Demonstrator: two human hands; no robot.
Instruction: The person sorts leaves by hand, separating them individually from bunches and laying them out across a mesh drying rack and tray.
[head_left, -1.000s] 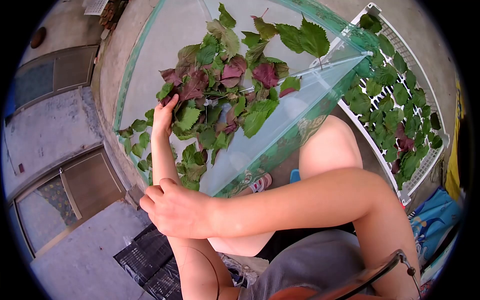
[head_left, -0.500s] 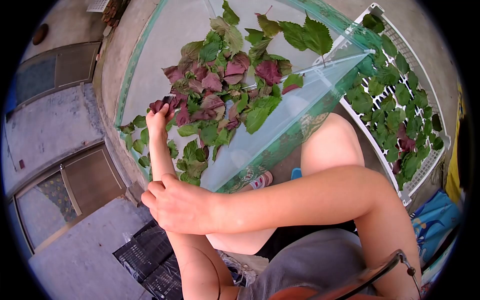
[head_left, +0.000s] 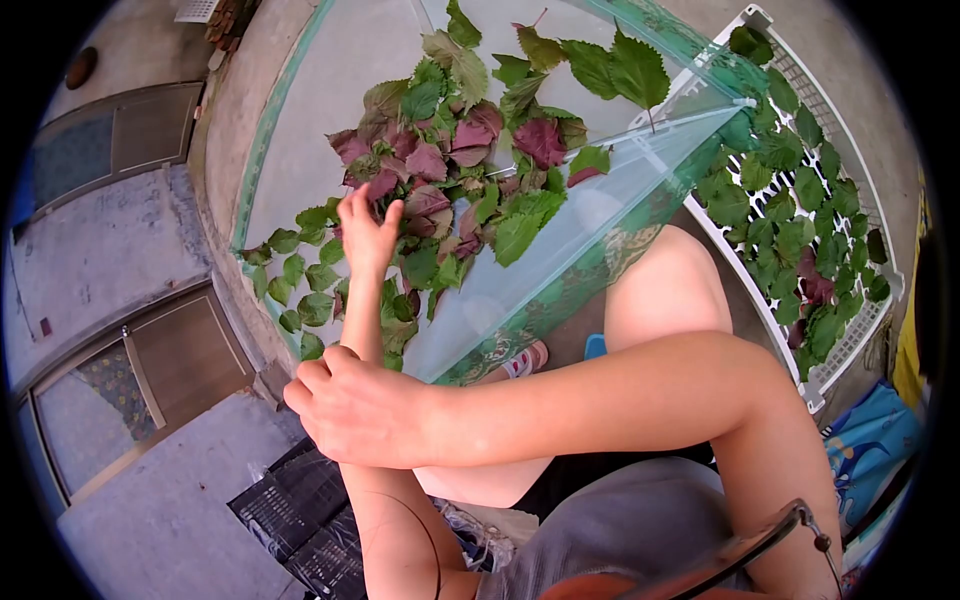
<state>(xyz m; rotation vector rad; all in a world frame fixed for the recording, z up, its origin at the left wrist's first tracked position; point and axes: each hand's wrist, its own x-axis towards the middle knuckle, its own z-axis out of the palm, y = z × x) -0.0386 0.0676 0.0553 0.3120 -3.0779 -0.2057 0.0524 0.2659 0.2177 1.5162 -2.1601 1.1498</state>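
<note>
My left hand (head_left: 368,232) reaches into the near left side of a pile of green and purple leaves (head_left: 428,205). Its thumb and fingers are apart, with the fingertips among the leaves. The pile lies on a pale mesh cover with a green border (head_left: 262,150). My right hand (head_left: 362,408) is closed over my left forearm, its fingers curled and their tips hidden. Loose green leaves (head_left: 317,278) lie left of my left hand.
On the right, a white plastic rack (head_left: 850,345) holds spread green leaves and some purple ones. Part of the mesh slopes beside my bare knee (head_left: 665,290). Black plastic (head_left: 300,520) lies at the lower left, and a blue patterned bag (head_left: 870,440) at the lower right.
My left hand has moved right, from the mesh's left side back to the pile. The purple leaf it held is no longer visible in it. More green leaves now show at the left.
</note>
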